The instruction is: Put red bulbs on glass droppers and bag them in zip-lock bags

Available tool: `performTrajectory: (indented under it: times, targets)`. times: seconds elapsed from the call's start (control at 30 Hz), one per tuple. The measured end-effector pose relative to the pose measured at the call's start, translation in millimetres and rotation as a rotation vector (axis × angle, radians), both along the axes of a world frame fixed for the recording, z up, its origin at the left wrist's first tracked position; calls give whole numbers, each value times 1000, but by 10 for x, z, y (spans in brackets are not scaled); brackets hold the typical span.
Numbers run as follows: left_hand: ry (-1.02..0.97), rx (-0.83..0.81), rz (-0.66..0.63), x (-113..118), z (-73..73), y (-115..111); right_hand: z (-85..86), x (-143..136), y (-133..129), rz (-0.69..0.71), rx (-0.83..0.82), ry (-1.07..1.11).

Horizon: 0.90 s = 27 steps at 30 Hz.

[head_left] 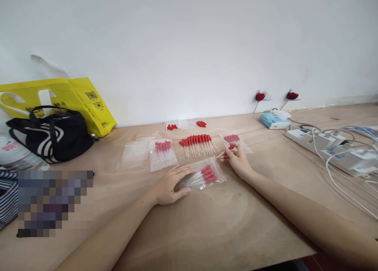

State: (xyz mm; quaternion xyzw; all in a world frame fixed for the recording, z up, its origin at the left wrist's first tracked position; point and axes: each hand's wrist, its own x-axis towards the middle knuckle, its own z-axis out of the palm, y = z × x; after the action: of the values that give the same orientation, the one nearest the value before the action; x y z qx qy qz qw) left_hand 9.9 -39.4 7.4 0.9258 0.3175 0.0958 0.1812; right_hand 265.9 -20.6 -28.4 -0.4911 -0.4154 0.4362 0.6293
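Observation:
My left hand (173, 186) lies flat with fingers stretched over the end of a clear zip bag (217, 170). Inside that bag are several droppers (209, 172) with red bulbs. My right hand (238, 160) pinches another red-bulbed dropper (231, 147) just beside the bag's zip edge. Beyond both hands, a row of loose droppers (196, 141) lies with red bulbs away from me and pale tubes toward me. To its left is a filled zip bag (163, 154), and at its right another filled bag (236, 141) sits partly behind my right hand.
Flat plastic bags (132, 154) lie at left. Loose red bulbs (201, 124) rest on plastic near the wall. A yellow bag (85, 101) and a black bag (67, 135) stand far left. Right are tissues (274, 120), power strips (310, 141) and cables; two red flowers (260, 96) lean on the wall.

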Motion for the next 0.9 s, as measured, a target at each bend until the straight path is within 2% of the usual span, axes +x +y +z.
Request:
performTrajectory:
  times: [0.17, 0.37, 0.53, 0.63, 0.8, 0.9]
  targets:
    - [-4, 6, 16, -9, -24, 1, 4, -89, -54, 134, -34, 36]
    - [-23, 10, -5, -17, -41, 11, 43, -117, -133, 342, -98, -133]
    - [-21, 14, 10, -11, -33, 3, 34, -124, -110, 434, -125, -222]
    - [-17, 12, 11, -7, -29, 1, 11, -154, -93, 424, -130, -215]
    - [-20, 10, 6, -6, -27, 4, -49, -180, -79, 287, -127, -165]
    - [-24, 7, 8, -7, -32, 6, -64, -166, -72, 330, -104, -201]
